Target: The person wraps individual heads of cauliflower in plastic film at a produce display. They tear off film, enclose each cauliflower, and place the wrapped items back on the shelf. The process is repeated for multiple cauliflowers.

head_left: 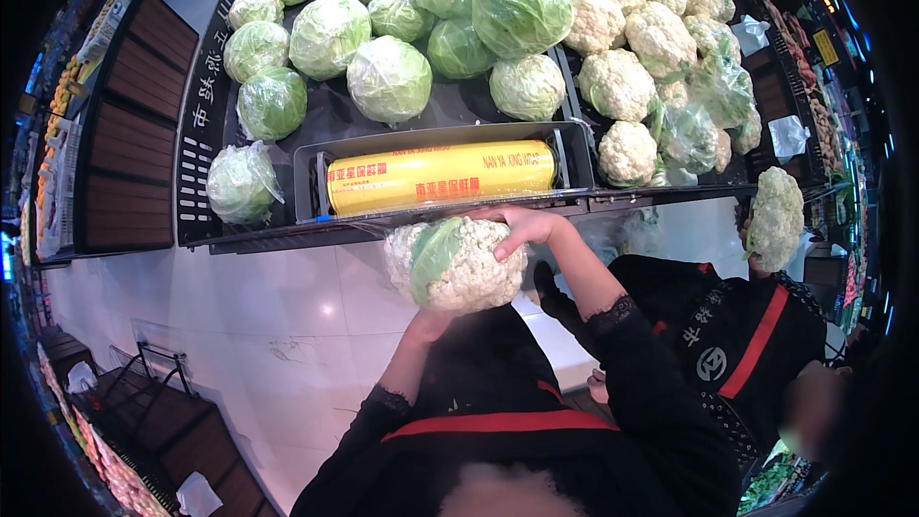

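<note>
In front of my body, just below the display's front edge, a cauliflower head (477, 269) with a green leaf is held between my hands. My right hand (528, 226) grips its upper right side, thumb on the florets. Beneath it is my left hand (431, 323), its fingers mostly hidden by the cauliflower. Clear plastic film appears around the cauliflower's left side and along the display's edge. Directly above, a yellow roll of cling wrap (441, 176) lies in a grey holder (445, 135) at the front of the display.
Several wrapped cabbages (390, 79) lie on the black display behind the roll. Several cauliflowers (616, 85) are piled in the compartment to the right. At the right, a co-worker (718, 345) in a black and red apron holds another cauliflower (775, 219). A dark stand (165, 438) is at lower left.
</note>
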Action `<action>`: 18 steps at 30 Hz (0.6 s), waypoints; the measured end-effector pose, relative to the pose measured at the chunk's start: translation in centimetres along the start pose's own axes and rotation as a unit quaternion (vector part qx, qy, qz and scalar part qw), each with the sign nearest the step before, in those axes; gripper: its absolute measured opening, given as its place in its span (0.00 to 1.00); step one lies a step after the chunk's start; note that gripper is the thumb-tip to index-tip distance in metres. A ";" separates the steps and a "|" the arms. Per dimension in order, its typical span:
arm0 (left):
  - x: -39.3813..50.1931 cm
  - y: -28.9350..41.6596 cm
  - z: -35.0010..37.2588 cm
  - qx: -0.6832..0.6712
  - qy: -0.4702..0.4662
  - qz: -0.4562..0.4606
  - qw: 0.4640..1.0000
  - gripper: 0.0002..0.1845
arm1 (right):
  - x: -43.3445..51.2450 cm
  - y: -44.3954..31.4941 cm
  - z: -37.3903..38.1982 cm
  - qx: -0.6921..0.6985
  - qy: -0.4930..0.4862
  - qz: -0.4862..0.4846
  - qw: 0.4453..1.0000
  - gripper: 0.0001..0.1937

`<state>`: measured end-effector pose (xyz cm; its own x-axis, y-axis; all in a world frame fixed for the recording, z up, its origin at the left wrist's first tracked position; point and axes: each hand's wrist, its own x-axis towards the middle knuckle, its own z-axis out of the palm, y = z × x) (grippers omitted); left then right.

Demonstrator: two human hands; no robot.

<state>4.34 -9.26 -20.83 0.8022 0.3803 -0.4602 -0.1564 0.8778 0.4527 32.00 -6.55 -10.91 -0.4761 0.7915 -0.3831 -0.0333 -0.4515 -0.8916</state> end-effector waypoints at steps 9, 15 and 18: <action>-1.3 -0.4 -1.8 -0.072 -0.029 0.005 0.997 0.55 | -0.5 0.5 1.1 0.076 0.069 -0.010 0.995 0.47; -0.4 -3.1 -5.0 -0.237 -0.112 0.074 0.962 0.44 | -0.4 1.3 1.4 0.116 0.121 -0.024 0.986 0.49; -0.1 -2.5 -4.6 -0.274 -0.099 0.060 0.955 0.40 | -0.5 1.6 1.3 0.117 0.111 -0.037 0.986 0.43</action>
<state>1.93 -10.11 -25.42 0.8440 0.4730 -0.2529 -0.4889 0.8724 0.0000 31.03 -8.18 -11.85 -0.2618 0.8844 -0.3863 -0.2739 -0.4519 -0.8490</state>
